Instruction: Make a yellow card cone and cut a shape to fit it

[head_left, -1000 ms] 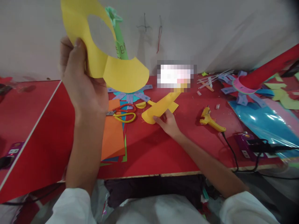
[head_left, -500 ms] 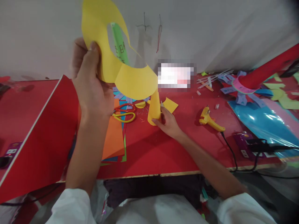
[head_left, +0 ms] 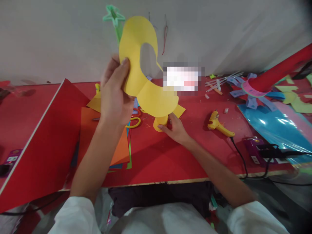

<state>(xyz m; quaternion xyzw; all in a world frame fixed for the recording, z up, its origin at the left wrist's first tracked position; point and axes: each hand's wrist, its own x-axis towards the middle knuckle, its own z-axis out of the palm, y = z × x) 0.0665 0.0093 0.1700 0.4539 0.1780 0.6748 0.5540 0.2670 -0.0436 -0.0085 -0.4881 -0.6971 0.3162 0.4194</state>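
My left hand [head_left: 118,87] pinches a curved yellow paper cutout [head_left: 133,70] between thumb and fingers, holding it up above the table. The cutout is a broad curved band with a cut-out middle. Below its lower right end, my right hand [head_left: 176,128] grips a rolled yellow paper cone [head_left: 161,123] that stands on the red tabletop. The cutout hides the cone's upper part. Behind the cutout, a green paper piece with a star shape [head_left: 113,15] pokes up at the upper left. Red-and-yellow handled scissors [head_left: 134,123] lie partly behind my left wrist.
Orange sheets [head_left: 120,149] lie stacked under my left arm, beside a leaning red board [head_left: 46,143]. To the right are a yellow glue gun [head_left: 219,125] with its cord, a purple box [head_left: 254,151], blue glossy sheets [head_left: 270,130] and a red tube [head_left: 285,71]. A wall closes the back.
My left hand has moved right and down with the yellow cutout, which now covers the cone's upper part. The green star top has come into view. My right hand stays on the cone.
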